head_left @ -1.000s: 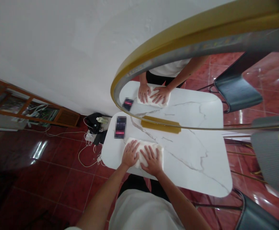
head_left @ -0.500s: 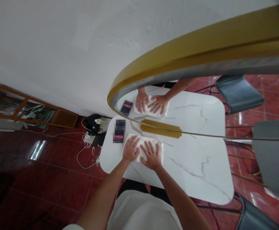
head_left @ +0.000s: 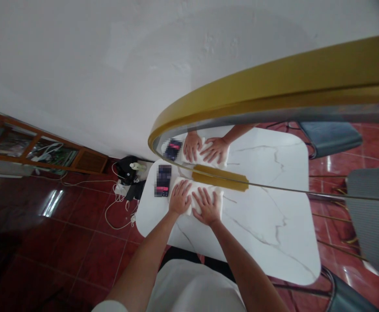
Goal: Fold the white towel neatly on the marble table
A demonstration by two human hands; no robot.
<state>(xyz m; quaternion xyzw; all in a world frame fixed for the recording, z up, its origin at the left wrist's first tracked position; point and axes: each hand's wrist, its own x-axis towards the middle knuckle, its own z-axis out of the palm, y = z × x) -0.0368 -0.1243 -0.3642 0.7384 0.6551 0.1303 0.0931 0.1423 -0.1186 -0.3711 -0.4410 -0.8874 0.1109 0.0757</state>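
A folded white cloth, perhaps a towel, lies on the white marbled table. On its left half my left hand rests palm down, its fingers stretched out. My right hand presses flat on the right half with spread fingers. The two hands are side by side, and neither grasps the cloth. Just left of the cloth lies a dark, blurred-out object with a pink band. Both hands and the cloth also appear in the mirror.
A large gold-framed mirror stands at the table's far edge, on a gold base piece. Chairs are at the right. Left of the table are a black bag, a pale bottle and loose cables on the red tiles.
The view has shifted slightly, so the mirror frame sits lower in the picture. Both hands stay flat on the cloth, with only slight movement.
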